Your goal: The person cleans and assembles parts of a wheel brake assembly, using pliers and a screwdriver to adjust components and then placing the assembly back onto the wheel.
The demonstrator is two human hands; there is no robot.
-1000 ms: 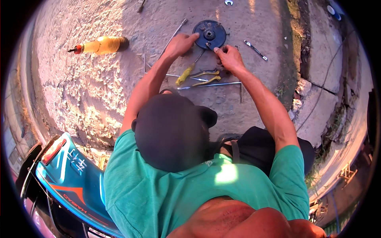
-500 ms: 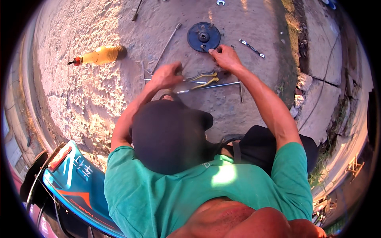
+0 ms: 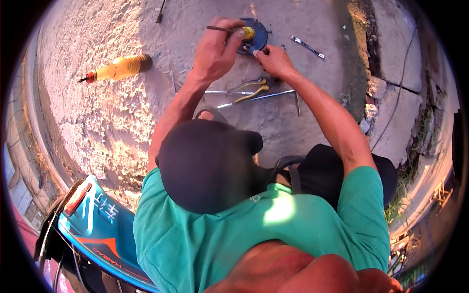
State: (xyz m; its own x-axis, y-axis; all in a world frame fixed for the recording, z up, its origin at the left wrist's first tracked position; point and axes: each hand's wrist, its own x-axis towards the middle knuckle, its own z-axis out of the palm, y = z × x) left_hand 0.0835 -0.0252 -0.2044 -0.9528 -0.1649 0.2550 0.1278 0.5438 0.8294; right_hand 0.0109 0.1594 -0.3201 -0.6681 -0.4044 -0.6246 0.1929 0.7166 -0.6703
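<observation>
A dark round plate (image 3: pixel 262 38) with small parts at its rim, possibly a brake plate, lies on the concrete ahead. My left hand (image 3: pixel 217 51) is closed around a tool with a thin dark shaft and a yellow end (image 3: pixel 248 33). The yellow end is over the plate's middle and hides the hub; the tool's exact kind is unclear. On the plate's near edge my right hand (image 3: pixel 274 61) pinches, thumb and finger together. Nearer to me lie yellow-handled pliers (image 3: pixel 254 90) and a T-handle wrench (image 3: pixel 273 96).
A yellow bottle (image 3: pixel 119 68) with a red cap lies on its side at the left. To the right of the plate rests a short metal tool (image 3: pixel 308 48). Another rod-like tool (image 3: pixel 159 13) lies at the far left. A blue vehicle panel (image 3: pixel 100 222) stands close at my left.
My left hand has moved forward from beside the pliers to the plate, now with the yellow-ended tool in it. My right hand stays at the plate's near edge. The view has shifted slightly.
</observation>
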